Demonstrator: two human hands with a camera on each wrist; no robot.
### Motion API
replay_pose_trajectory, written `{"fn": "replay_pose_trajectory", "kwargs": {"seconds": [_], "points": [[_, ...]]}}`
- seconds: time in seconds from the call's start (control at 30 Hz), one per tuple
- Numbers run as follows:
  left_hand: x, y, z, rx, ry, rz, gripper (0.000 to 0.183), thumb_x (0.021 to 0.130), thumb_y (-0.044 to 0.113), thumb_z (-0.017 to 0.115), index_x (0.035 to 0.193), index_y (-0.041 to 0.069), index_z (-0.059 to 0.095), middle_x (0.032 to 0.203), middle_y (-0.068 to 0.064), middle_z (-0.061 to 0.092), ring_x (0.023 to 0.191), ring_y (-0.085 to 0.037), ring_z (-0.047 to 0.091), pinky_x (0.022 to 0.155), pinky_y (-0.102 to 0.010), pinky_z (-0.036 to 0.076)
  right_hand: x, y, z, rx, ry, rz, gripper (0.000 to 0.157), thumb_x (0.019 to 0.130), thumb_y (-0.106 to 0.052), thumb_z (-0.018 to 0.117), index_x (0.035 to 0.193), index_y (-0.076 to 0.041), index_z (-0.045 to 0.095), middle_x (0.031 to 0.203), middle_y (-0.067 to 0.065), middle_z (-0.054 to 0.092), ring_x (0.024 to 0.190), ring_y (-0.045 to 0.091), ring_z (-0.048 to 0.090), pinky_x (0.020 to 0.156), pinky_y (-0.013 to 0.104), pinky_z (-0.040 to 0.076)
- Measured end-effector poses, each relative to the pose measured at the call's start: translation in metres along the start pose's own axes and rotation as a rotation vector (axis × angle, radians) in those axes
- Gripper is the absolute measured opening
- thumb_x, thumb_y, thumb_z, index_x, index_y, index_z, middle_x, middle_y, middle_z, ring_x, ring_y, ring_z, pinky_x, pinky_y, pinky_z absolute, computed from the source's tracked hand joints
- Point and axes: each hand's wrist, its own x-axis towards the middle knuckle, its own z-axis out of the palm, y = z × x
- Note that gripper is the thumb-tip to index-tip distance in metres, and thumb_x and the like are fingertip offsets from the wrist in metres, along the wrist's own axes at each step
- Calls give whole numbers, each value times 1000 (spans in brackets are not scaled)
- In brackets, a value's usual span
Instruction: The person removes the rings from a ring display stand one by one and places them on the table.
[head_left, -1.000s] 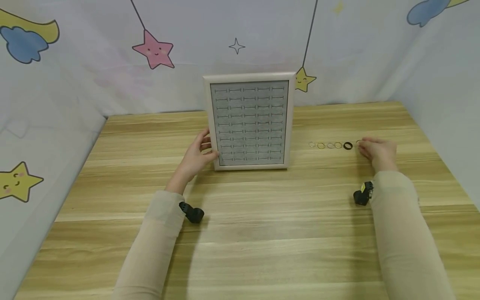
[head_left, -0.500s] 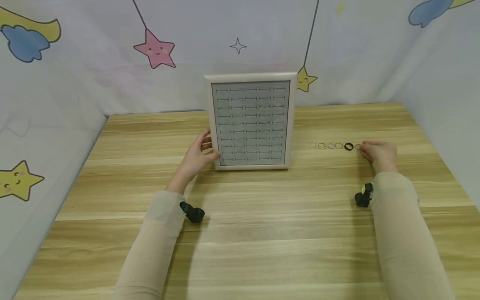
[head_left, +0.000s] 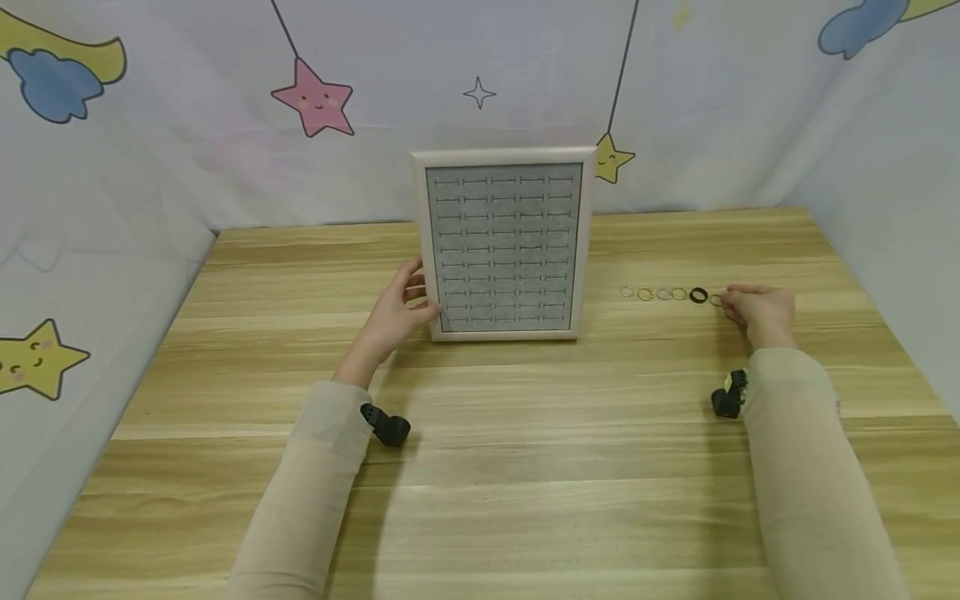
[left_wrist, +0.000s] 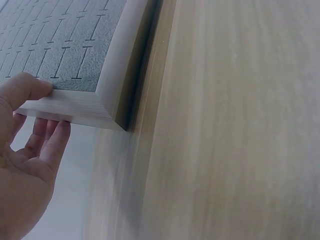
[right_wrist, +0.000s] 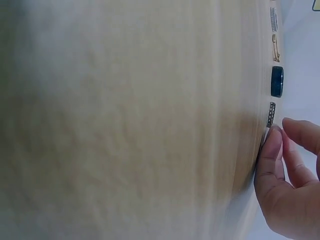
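Note:
A light-framed display panel (head_left: pixel 504 250) with grey padding and rows of slits stands upright in the head view. My left hand (head_left: pixel 393 312) grips its left side, with the thumb on the front and the fingers behind, as the left wrist view shows at the frame's edge (left_wrist: pixel 70 107). My right hand (head_left: pixel 761 312) is at the right end of a row of rings. Its fingertips are right at a dotted-band ring (right_wrist: pixel 271 114), with a gap between the thumb side and the fingers. Beside that ring lies a wide black ring (head_left: pixel 698 295).
Further left in the row are several thin gold and silver rings, among them a gold ring (head_left: pixel 678 294) and a silver one (head_left: pixel 663 294). They lie on the wooden table (head_left: pixel 525 467), to the right of the panel. A white curtain (head_left: pixel 390 183) printed with stars hangs behind.
The end ring has come slightly nearer and now lies in line with the row, my right fingertips at its edge. The left hand keeps its grip on the panel.

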Motion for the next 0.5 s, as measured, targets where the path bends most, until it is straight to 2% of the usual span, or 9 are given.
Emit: {"fn": "replay_pose_trajectory", "kwargs": {"seconds": [0.5], "points": [[-1, 0, -2, 14, -2, -25, 81, 90, 6, 62, 154, 20, 16, 150, -13, 33, 138, -31, 37, 109, -46, 41, 1, 1, 0, 84, 5, 16, 46, 91, 0, 52, 52, -19, 63, 52, -9, 60, 48, 0, 59, 52, 10, 52]]}}
